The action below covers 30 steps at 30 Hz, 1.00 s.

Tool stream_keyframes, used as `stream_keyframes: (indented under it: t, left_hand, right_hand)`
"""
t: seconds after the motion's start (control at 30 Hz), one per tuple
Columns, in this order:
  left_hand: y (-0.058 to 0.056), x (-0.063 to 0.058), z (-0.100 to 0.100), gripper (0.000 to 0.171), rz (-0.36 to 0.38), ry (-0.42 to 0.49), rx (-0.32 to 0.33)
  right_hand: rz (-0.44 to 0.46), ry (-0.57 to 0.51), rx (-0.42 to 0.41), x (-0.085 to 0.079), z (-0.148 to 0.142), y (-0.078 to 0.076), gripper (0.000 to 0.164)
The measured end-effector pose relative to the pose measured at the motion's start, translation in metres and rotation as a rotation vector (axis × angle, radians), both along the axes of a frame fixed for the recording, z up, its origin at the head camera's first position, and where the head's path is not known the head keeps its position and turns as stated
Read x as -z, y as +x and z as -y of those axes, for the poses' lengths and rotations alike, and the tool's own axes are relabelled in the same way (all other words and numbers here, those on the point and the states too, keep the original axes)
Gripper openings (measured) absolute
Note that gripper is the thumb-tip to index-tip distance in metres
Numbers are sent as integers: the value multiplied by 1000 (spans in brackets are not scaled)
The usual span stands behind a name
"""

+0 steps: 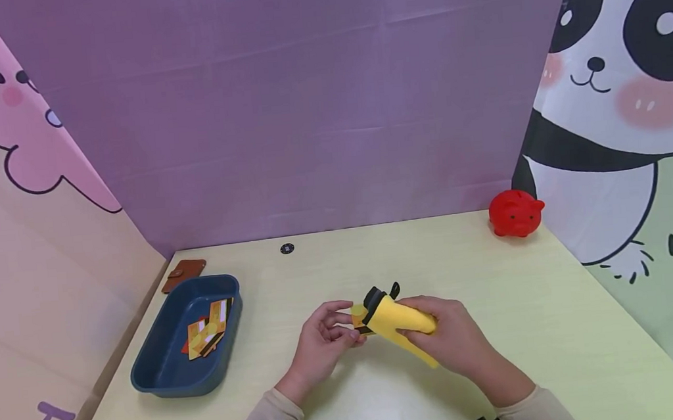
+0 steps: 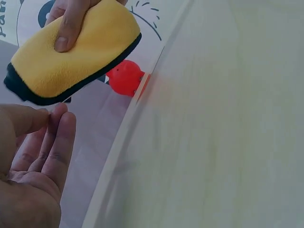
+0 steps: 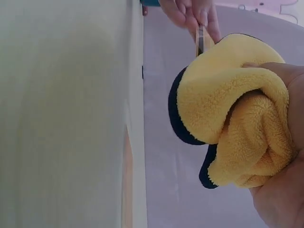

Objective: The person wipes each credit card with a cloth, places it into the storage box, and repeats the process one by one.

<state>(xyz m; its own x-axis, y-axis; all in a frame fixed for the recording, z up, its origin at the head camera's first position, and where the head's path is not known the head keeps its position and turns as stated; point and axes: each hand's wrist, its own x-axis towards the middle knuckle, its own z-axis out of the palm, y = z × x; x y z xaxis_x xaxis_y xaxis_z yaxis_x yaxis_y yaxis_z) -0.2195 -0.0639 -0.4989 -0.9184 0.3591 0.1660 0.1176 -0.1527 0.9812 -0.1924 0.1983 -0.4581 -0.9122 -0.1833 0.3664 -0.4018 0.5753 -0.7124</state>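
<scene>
My left hand [image 1: 322, 340] pinches a yellow bank card [image 1: 359, 319] with a dark stripe between thumb and fingers, above the middle of the table. In my right hand [image 1: 450, 333] is a bunched yellow cloth [image 1: 401, 320] with a black border and a small black loop; its edge covers part of the card. The right wrist view shows the folded, fluffy cloth [image 3: 228, 104] gripped in the palm, and the card [image 3: 201, 40] edge-on beyond it. In the left wrist view the left hand [image 2: 38, 161] is just below the cloth [image 2: 78, 50], the card barely visible.
At the left stands a blue bin [image 1: 147, 370] with several yellow and orange cards [image 1: 209, 329] inside. Behind it lies a brown wallet [image 1: 186, 273]. A small black disc [image 1: 287, 248] is near the back edge, and a red piggy bank [image 1: 515, 213] sits at the back right corner.
</scene>
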Motion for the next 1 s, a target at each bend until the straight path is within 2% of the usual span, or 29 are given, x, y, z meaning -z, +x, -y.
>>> stream_keyframes:
  t: [0.17, 0.33, 0.5, 0.8, 0.9, 1.0]
  left_hand:
    - [1, 2, -2, 55, -12, -3, 11]
    - [1, 2, -3, 54, -12, -2, 15]
    - [0, 2, -3, 54, -14, 8, 33]
    - [2, 4, -5, 54, -84, -33, 18]
    - [3, 3, -5, 55, -91, -36, 18]
    - [4, 1, -6, 54, -66, -18, 29]
  right_hand:
    - [-28, -6, -88, 3, 6, 3, 44]
    - [-65, 17, -41, 3, 3, 2, 43]
    - [-35, 4, 2, 2, 1, 0, 40]
    - [-14, -62, -136, 4, 10, 6, 45]
    - [-17, -67, -143, 4, 10, 7, 46]
    - [-24, -54, -106, 2, 7, 6, 45]
